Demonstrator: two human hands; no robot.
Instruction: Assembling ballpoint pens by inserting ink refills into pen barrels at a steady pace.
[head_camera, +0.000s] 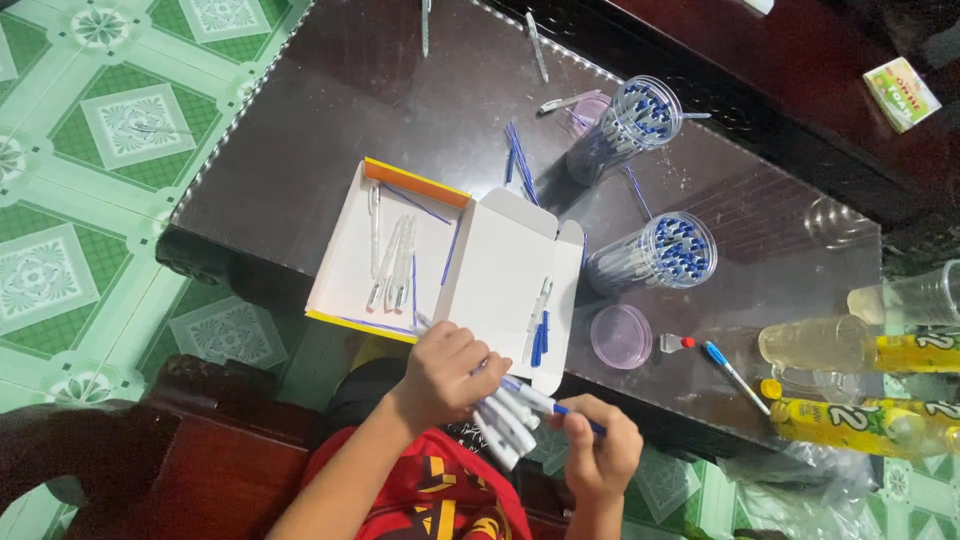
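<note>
We look down on our own two hands at the near edge of a dark glass-topped table (330, 110). Our left hand (450, 372) is curled into a fist around a bundle of white plastic pen barrels (505, 425), whose ends fan out to the right below the knuckles. Our right hand (598, 448) comes up from the near side, fingers closed in a pinch on a single white pen with a blue cap (555, 408), which lies slanted between the two hands and touches the bundle.

Just beyond the left hand lies an open white cardboard box with a yellow and orange rim (400, 250), holding a few more white barrels; a few blue and white pen parts (540, 330) lie on its open flap. To the far right stand two clear plastic jars packed with blue-tipped pens (655, 250), with a round pinkish lid (620, 336) just near of them. Loose thin blue refills (520, 160) lie far of the box.
</note>
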